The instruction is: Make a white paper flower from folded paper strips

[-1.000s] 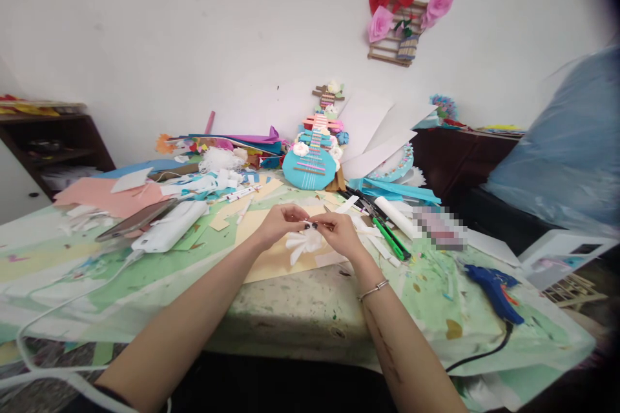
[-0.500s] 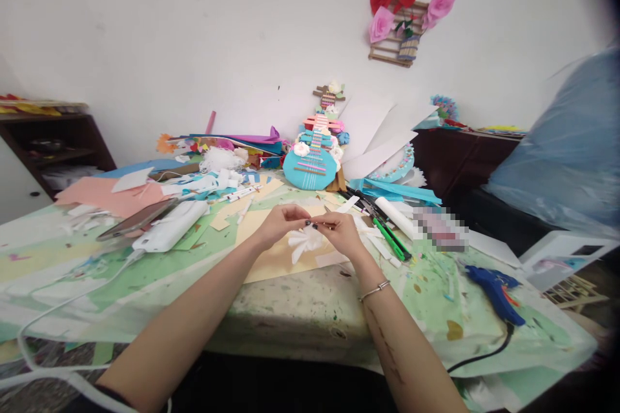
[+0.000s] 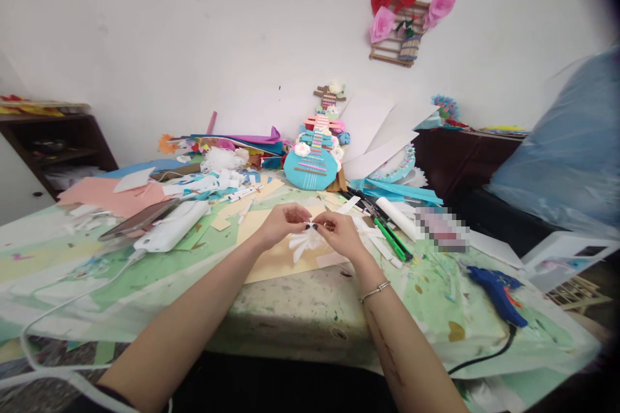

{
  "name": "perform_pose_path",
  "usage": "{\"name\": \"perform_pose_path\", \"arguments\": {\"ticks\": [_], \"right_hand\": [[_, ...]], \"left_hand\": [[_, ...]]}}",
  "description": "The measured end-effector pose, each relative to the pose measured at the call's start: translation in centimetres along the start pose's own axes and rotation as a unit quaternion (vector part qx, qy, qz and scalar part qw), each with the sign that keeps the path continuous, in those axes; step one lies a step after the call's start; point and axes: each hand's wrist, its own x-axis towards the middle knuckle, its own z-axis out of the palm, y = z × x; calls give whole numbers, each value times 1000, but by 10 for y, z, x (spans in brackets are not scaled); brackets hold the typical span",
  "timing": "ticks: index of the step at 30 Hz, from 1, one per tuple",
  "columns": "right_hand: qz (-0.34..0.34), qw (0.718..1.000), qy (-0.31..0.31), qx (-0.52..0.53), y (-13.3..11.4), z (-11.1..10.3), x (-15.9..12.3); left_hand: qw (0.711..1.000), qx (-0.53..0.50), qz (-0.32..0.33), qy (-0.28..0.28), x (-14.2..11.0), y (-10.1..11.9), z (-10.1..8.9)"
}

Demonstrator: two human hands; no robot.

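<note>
A white paper flower (image 3: 306, 244) with loose, spread petals hangs from my fingertips, over a cream paper sheet (image 3: 268, 268) on the table. My left hand (image 3: 287, 222) pinches its top edge from the left. From the right, my right hand (image 3: 338, 230) pinches the same edge, the two thumbs nearly touching. The exact spot between the fingertips is too small to make out. Behind the hands stands a blue paper lute (image 3: 310, 171) decorated with flowers and coloured strips.
To the right lie a green utility knife (image 3: 390, 240), a white roll (image 3: 397, 218) and a blue glue gun (image 3: 498, 293) with its black cord. On the left are a white power bank (image 3: 172, 226) with a cable, a dark tablet (image 3: 138, 219) and pink paper (image 3: 109, 197).
Both hands stay pinched on the white paper flower, with only a tiny shift of the fingers. The whole view has moved very slightly.
</note>
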Motion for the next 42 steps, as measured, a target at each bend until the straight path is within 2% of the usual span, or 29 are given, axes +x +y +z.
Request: {"name": "perform_pose_path", "arguments": {"ticks": [9,15,23,42], "right_hand": [[-2,1000,-6,-4,1,0,1],[-3,1000,1,12,-1,0,1],[-5,1000,4,24,0,1,1],[-35,999,-3,26,1,1,2]], "left_hand": [[1000,15,11,-5,0,0,1],[992,121,30,22,1,1,0],[1000,18,-6,-10,0,0,1],[998,66,14,-18,0,2,1]]}}
